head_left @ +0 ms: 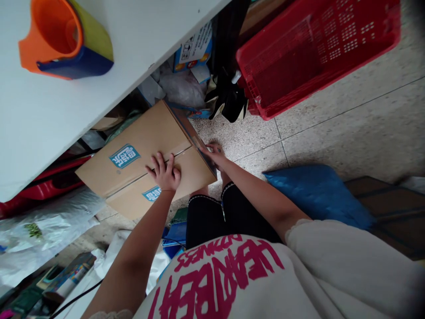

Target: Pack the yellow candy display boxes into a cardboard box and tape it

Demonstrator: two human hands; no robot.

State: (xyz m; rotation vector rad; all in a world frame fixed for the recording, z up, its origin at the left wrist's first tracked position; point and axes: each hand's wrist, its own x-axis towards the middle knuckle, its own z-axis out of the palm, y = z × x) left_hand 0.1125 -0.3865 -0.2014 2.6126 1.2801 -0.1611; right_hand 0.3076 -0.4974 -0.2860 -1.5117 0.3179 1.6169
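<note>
A brown cardboard box [146, 137] with blue-and-white printed labels sits tilted in view, in front of my legs. A seam runs lengthwise along its top. My left hand [165, 173] lies flat on that top near the seam, its fingers spread. Against the box's shaded right end rests my right hand [215, 155], fingers stretched toward the side; part of them is hard to see. The underside of the box is hidden.
A white table [133, 40] bears an orange, yellow and blue holder [76, 44]. Beyond the box are plastic bags [182, 86] and a blue printed carton [194, 48]. A red basket [282, 62] stands on the speckled floor [259, 137]; a blue bag [318, 192] lies right.
</note>
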